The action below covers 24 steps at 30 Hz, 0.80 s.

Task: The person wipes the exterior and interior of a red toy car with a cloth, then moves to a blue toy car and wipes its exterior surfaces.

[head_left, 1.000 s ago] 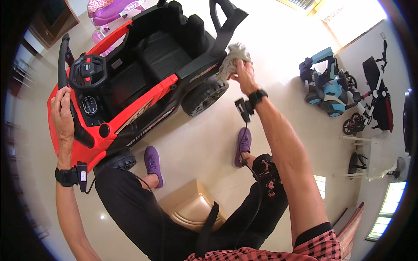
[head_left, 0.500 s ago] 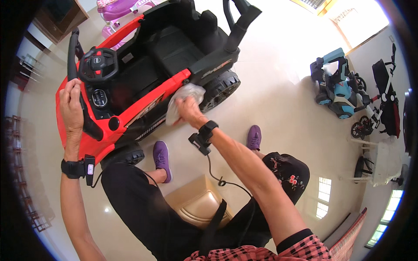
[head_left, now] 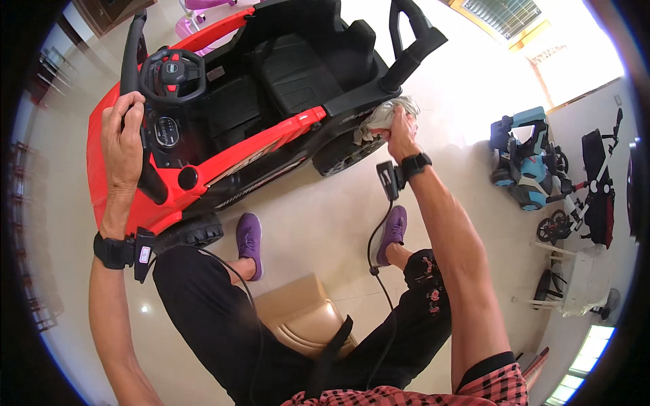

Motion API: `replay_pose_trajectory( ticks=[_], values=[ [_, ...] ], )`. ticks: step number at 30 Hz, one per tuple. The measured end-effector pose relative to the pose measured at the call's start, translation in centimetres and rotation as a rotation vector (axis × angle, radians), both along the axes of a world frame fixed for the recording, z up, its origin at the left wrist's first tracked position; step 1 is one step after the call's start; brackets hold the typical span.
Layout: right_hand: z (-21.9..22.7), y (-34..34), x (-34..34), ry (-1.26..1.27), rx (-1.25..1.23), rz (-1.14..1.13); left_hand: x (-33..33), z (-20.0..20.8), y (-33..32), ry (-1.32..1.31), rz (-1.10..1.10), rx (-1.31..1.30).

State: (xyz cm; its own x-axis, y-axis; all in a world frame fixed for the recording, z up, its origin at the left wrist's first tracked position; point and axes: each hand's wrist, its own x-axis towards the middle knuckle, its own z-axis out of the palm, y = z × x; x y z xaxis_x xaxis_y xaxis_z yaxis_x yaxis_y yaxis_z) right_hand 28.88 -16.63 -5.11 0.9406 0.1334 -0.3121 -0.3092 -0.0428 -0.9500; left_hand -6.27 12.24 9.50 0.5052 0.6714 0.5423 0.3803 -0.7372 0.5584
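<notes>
My right hand (head_left: 401, 135) is closed around a grey cloth (head_left: 386, 114), pressed against the black rear side panel of the red ride-on toy car (head_left: 271, 139), just above its rear wheel (head_left: 342, 152). My left hand (head_left: 122, 145) is clamped on the black windshield frame (head_left: 139, 135) beside the steering wheel (head_left: 172, 74). The car stands on the tiled floor (head_left: 318, 223) in front of my purple shoes (head_left: 249, 237). Other toy vehicles (head_left: 525, 169) are parked well apart at right.

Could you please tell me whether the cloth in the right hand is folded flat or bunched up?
Bunched up: the grey cloth is crumpled under the right hand against the toy car.
</notes>
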Motion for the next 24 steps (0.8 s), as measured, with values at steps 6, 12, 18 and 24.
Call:
replay_pose_trajectory(
  ticks=[6,12,18,24],
  values=[
    [-5.0,2.8,-1.8,-0.296,-0.336,0.001,0.6,-0.3,-0.1,0.061,-0.02,-0.055],
    [-6.1,8.4,-15.0,-0.274,-0.392,0.099,0.4,-0.2,0.1,0.024,-0.036,0.054],
    [-7.5,8.0,-21.7,-0.266,-0.243,0.635,1.3,-0.3,-0.2,0.059,-0.058,0.066],
    [-2.2,4.7,-20.3,-0.131,-0.149,0.769,0.2,-1.2,1.7,0.041,-0.054,0.127]
  ],
)
